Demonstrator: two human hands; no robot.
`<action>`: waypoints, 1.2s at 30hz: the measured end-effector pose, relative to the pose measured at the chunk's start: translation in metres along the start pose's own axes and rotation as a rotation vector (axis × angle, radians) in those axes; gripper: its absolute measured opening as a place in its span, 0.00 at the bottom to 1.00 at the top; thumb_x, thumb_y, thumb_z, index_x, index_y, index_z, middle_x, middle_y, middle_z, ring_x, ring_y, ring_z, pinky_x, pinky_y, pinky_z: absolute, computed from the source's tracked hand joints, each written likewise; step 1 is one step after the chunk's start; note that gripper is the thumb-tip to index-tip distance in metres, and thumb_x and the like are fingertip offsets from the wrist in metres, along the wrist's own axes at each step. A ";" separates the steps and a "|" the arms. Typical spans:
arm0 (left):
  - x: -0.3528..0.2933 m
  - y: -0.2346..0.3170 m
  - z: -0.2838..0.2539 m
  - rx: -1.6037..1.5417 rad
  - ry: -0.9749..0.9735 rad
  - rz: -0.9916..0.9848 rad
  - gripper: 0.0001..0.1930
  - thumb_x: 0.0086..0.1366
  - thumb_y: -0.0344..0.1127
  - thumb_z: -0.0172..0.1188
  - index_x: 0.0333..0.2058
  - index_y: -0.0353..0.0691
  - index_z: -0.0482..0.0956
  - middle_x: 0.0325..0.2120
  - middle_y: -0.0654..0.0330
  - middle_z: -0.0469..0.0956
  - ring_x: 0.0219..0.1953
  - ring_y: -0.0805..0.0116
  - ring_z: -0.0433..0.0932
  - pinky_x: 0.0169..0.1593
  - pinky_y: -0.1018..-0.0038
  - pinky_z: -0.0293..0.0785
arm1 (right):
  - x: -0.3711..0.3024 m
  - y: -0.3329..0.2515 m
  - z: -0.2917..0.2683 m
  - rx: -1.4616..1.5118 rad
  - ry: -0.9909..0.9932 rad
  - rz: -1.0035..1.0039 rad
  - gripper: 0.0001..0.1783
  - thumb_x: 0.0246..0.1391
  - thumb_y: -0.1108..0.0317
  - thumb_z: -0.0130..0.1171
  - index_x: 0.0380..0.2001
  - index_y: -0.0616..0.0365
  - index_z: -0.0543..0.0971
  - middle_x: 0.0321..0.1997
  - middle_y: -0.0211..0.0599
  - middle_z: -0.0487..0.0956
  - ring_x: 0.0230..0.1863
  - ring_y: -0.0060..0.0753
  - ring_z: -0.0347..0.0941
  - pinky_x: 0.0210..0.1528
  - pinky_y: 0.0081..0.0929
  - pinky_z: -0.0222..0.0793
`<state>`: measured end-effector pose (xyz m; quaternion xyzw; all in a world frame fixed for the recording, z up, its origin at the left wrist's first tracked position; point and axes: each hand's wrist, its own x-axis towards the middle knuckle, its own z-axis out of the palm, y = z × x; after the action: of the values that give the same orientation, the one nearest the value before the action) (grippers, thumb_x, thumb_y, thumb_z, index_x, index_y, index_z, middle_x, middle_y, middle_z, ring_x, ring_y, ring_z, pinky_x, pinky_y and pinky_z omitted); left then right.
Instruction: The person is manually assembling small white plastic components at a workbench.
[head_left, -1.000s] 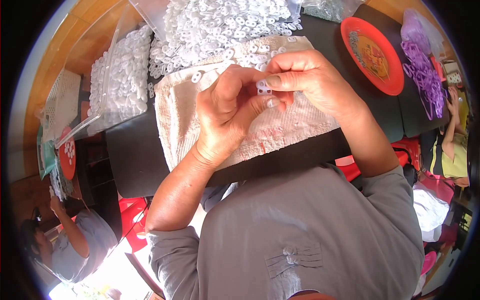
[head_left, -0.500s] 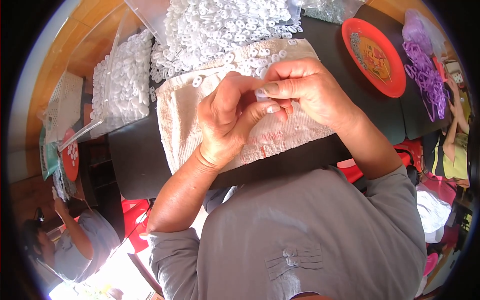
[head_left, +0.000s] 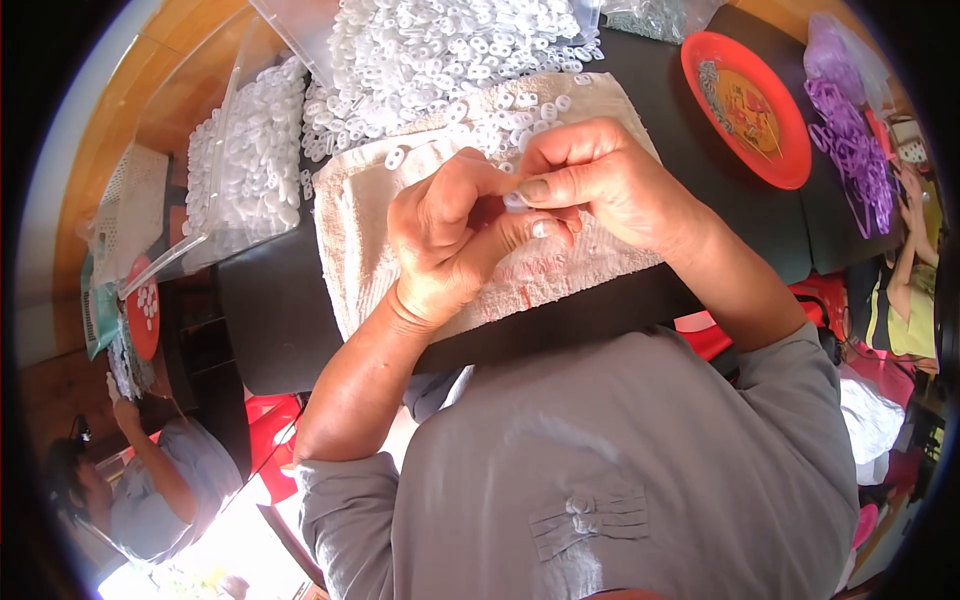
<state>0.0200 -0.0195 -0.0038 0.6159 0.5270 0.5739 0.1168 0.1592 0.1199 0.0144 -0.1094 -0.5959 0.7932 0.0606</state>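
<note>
Over a cream towel (head_left: 365,235), my left hand (head_left: 440,235) and my right hand (head_left: 620,190) meet fingertip to fingertip. Between them is a small white plastic piece (head_left: 514,202), pinched and mostly covered by the thumbs and fingers. My right thumb presses on it from above, and my left thumb and bent forefinger hold it from the other side. Just beyond the fingers, several loose white oval pieces (head_left: 515,122) with two holes lie on the towel. One more such oval (head_left: 395,157) rests apart, near the towel's left side.
A large heap of white two-holed ovals (head_left: 440,50) spills from a clear bin at the back. Left stands another clear bin (head_left: 200,250) of white pieces. At right are a red oval plate (head_left: 795,160) with small metal parts and purple straps (head_left: 860,150). Co-workers (head_left: 165,480) sit at both sides.
Both hands stay together in nearly the same place. Their fingers have shifted slightly around the white plastic piece, with the right thumb a little lower.
</note>
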 end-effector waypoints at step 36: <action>0.028 -0.007 0.013 0.511 -0.158 -0.116 0.06 0.53 0.25 0.66 0.31 0.36 0.80 0.25 0.60 0.76 0.26 0.69 0.75 0.32 0.75 0.72 | -0.007 -0.017 -0.039 -1.355 0.443 -0.357 0.04 0.47 0.72 0.57 0.28 0.60 0.78 0.24 0.42 0.78 0.28 0.44 0.75 0.32 0.38 0.67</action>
<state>0.0217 0.0116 0.0035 0.6371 0.6784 0.3647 0.0309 0.1753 0.1596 0.0207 -0.1819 -0.9382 0.1881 0.2267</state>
